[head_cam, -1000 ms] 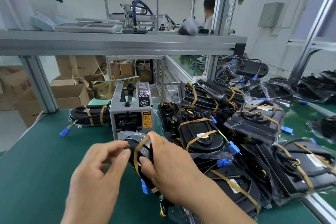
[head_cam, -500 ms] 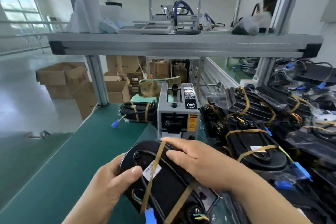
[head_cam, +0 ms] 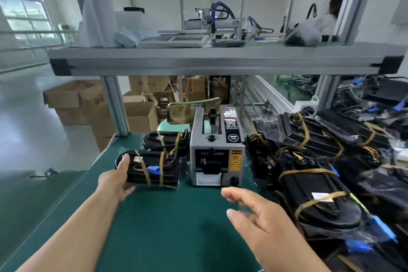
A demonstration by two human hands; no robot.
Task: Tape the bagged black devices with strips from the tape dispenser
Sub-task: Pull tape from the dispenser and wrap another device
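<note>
Now, the right hand [head_cam: 254, 216] hovers spread and empty over the green desk [head_cam: 167, 227], while the left hand [head_cam: 114, 180] clasps the end of a taped bagged device [head_cam: 152, 170] just left of the tape dispenser [head_cam: 217, 154]. Slick film, stiff shell, I'd guess: grip its ends; desk edge close left, pile [head_cam: 313, 137] crowding right.

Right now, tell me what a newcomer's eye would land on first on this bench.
The grey tape dispenser stands mid-bench on the green mat. Right of it, a heap of bagged black devices bound with tan tape covers that side. Left of it, the left hand holds one taped device by its end, while the right hand hovers open in front of the dispenser.
</note>
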